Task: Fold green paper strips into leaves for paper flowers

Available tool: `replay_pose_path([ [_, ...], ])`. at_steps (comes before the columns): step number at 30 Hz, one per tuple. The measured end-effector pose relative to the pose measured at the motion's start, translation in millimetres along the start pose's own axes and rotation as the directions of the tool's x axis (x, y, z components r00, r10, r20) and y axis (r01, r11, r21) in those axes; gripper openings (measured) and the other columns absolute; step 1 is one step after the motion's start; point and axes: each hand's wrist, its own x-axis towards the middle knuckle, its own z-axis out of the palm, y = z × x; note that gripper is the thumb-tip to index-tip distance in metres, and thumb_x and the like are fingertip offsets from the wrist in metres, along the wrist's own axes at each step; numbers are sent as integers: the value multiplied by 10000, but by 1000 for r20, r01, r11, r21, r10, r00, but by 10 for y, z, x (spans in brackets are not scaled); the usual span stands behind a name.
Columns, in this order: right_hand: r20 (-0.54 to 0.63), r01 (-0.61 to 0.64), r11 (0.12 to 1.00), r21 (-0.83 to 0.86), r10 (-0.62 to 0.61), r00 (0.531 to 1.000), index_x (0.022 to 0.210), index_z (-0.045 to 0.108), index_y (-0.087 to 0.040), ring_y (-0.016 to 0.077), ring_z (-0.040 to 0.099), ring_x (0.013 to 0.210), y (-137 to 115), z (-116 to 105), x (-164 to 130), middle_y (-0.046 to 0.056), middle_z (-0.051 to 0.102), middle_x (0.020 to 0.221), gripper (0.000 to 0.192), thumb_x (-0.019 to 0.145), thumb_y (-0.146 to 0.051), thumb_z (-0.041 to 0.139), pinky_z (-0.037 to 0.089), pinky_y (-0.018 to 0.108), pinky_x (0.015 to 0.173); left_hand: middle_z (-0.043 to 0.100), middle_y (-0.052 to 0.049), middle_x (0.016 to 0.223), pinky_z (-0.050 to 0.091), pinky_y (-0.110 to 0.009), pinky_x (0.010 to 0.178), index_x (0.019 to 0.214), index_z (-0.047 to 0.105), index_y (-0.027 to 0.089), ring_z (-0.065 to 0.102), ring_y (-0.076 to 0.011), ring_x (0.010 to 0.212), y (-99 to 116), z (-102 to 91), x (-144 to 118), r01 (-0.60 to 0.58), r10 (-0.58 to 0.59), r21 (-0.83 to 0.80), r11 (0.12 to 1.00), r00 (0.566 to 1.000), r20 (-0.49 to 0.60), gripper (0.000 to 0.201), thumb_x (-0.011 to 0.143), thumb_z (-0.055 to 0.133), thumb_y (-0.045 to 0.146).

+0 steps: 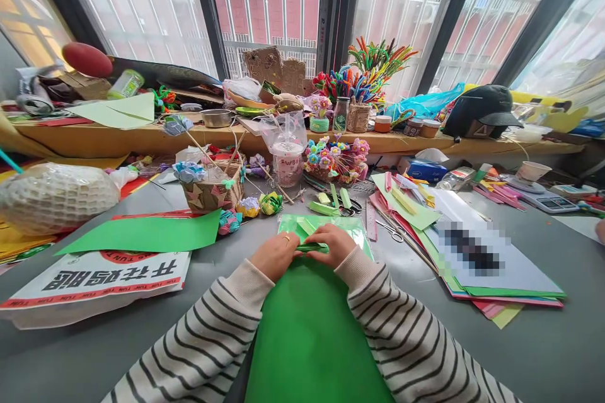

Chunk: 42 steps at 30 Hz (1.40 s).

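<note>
Two hands at centre frame, head view. Left hand [275, 255], ring on one finger, and right hand [332, 244] meet on a small folded green paper strip [312, 248], fingers of both pinched closed on it from either side. Strip sits over a large green sheet [307, 334] running to the lower edge on the grey surface [543, 340]. Scissors [391, 231] right of centre; stacked coloured papers [501, 289] further right; flower basket [210, 192] upper left of hands.
</note>
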Motion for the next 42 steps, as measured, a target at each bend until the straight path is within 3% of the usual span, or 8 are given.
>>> replay_pose_path([
  [6, -26, 11, 999, -53, -12, 1000, 874, 619, -187, 146, 511, 692, 26, 64, -114, 44, 610, 741, 225, 656, -222, 573, 410, 246, 633, 513, -98, 783, 411, -335, 643, 745, 503, 118, 481, -194, 740, 51, 79, -7, -29, 29, 1, 1000, 993, -110, 212, 780, 348, 259],
  [12, -45, 41, 995, -85, -45, 998, 873, 624, -171, 148, 503, 673, 46, 151, -124, 56, 604, 722, 230, 658, -231, 572, 415, 247, 622, 513, -75, 782, 416, -329, 718, 798, 493, 123, 472, -176, 790, -4, 204, -71, 36, -85, -276, 960, 982, -170, 193, 760, 389, 281],
  [19, -78, 37, 994, -102, -45, 996, 865, 624, -179, 152, 494, 667, 46, 184, -129, 60, 593, 711, 216, 664, -234, 567, 417, 264, 627, 556, -54, 961, 401, -270, 808, 988, 508, 181, 491, -136, 910, -141, 130, -280, 5, -82, -497, 868, 988, -133, 265, 770, 368, 238],
  [27, -77, 34, 997, -73, -40, 996, 873, 625, -169, 151, 496, 658, 43, 167, -128, 58, 597, 712, 224, 666, -230, 565, 427, 265, 624, 546, -58, 1057, 412, -224, 813, 1058, 500, 202, 492, -123, 969, -173, 263, -370, -111, 16, -348, 931, 964, -265, 340, 798, 282, 186],
  [32, -66, 28, 997, -65, -32, 997, 884, 621, -150, 155, 504, 675, 40, 163, -124, 67, 594, 737, 242, 661, -231, 572, 429, 265, 625, 545, -53, 1056, 406, -228, 825, 1058, 497, 206, 479, -122, 984, -139, 243, -372, -71, -3, -297, 952, 970, -242, 338, 796, 287, 167],
  [38, -60, 26, 997, -73, -30, 998, 893, 614, -187, 146, 491, 659, 68, 191, -125, 55, 581, 715, 238, 669, -250, 566, 422, 264, 609, 556, -79, 1022, 430, -243, 789, 1057, 498, 185, 499, -136, 948, -179, 289, -352, -139, 60, -275, 951, 959, -277, 334, 786, 303, 176],
  [42, -35, 19, 995, -97, -23, 999, 958, 579, -178, 149, 479, 652, 50, 173, -116, 57, 566, 696, 290, 681, -258, 552, 419, 270, 609, 542, -83, 1044, 419, -264, 807, 1076, 482, 186, 484, -144, 970, -170, 288, -353, -112, 34, -294, 949, 966, -258, 347, 780, 301, 164],
])
